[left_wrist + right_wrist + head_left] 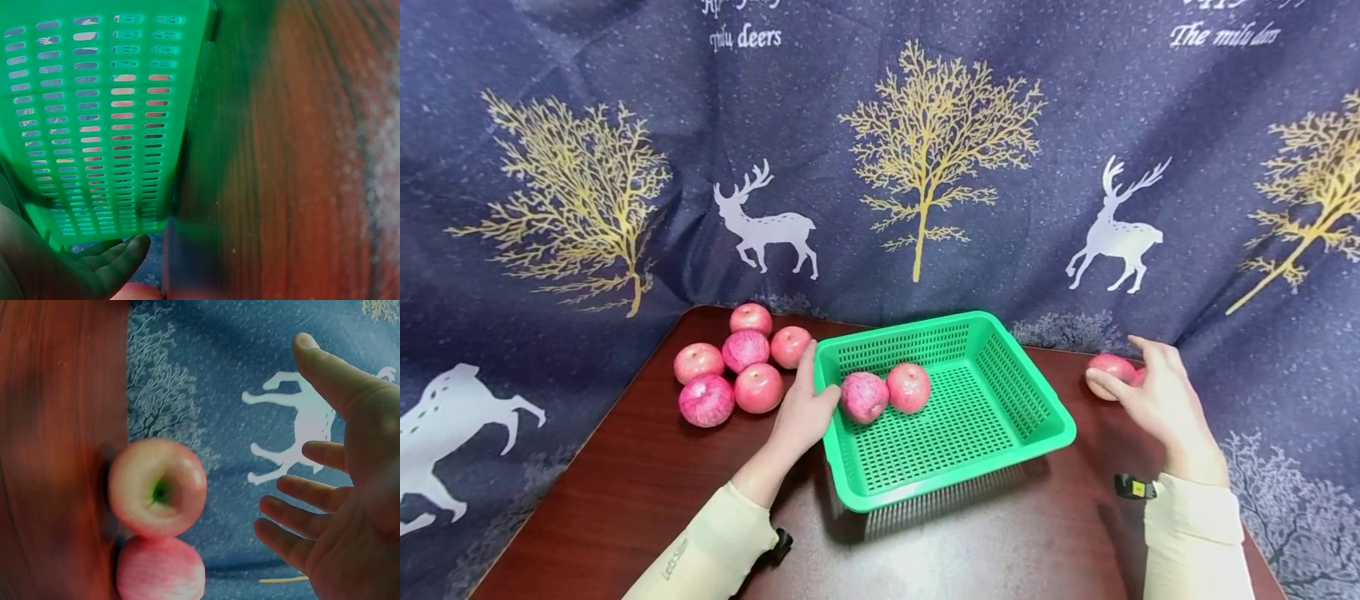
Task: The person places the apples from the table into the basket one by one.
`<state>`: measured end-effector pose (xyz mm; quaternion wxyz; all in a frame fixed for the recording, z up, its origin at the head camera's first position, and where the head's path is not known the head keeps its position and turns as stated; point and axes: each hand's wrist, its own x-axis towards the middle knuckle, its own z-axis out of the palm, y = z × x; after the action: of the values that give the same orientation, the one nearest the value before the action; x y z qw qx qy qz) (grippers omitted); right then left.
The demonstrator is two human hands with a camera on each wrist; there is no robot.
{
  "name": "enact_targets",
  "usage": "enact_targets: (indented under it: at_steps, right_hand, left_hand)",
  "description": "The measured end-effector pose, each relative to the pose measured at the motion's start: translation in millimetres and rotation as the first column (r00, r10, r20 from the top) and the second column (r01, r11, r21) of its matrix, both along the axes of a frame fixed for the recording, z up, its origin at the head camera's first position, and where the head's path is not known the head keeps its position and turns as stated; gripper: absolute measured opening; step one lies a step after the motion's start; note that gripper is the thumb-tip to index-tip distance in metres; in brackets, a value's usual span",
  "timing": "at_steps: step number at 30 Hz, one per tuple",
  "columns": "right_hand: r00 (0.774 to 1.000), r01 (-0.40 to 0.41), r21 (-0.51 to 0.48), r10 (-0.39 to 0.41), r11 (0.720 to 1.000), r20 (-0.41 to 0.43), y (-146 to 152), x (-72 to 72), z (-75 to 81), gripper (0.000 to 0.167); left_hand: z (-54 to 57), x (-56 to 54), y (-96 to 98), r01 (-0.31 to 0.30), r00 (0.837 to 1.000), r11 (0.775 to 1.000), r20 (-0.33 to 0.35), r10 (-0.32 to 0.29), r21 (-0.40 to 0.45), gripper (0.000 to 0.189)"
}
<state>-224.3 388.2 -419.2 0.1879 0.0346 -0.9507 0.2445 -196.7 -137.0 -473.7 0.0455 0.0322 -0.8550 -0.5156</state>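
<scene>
**Held on One Side, Empty on the Other**

The largest thing is the dark blue cloth [820, 125], which hangs behind everything. In front of it is the brown surface [647, 467], and on its middle stands the green basket [962, 408].

Here I see the first danger: if the left hand [805, 408] pulls or raises only its own end, the basket may turn or tip, and the two apples inside [908, 387] could roll. The second danger, I think, is at the right: if the right hand [1168, 404] closes unevenly, its thumb may push the yellowish apple [156, 500] against the cloth, or against the pink apple [161, 569], which seems to touch it.

About the pose: the left hand holds the basket by its left end, with the thumb over the rim and the other fingers at the outside. The right hand reaches far forward; its fingers are well apart from the thumb and have hold of nothing, beside the pair at the far edge of the surface.

The smallest things are the apples. The pair in the basket lies near its left end, and the six apples [747, 350] outside lie close together, left of the basket.
</scene>
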Motion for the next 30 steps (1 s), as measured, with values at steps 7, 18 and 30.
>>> enact_targets:
  at_steps: [7,18,30]
  right_hand:
    - [1.000,0.029,0.013,-0.029,0.999,0.005,11,-3.9,-6.8,0.091]
    - [0.999,0.043,0.012,-0.043,0.999,-0.017,25,-6.2,-22.1,0.085]
    - [0.999,0.041,0.034,-0.041,0.999,-0.011,41,-12.2,-38.2,0.098]
  left_hand:
    - [0.7,0.4,-0.4,-0.007,1.000,1.000,0.002,0.007,-0.003,0.092]
    - [0.1,0.6,0.6,-0.004,1.000,1.000,0.011,0.004,-0.010,0.092]
    - [1.1,0.3,1.4,-0.007,1.000,1.000,0.010,0.007,-0.009,0.092]
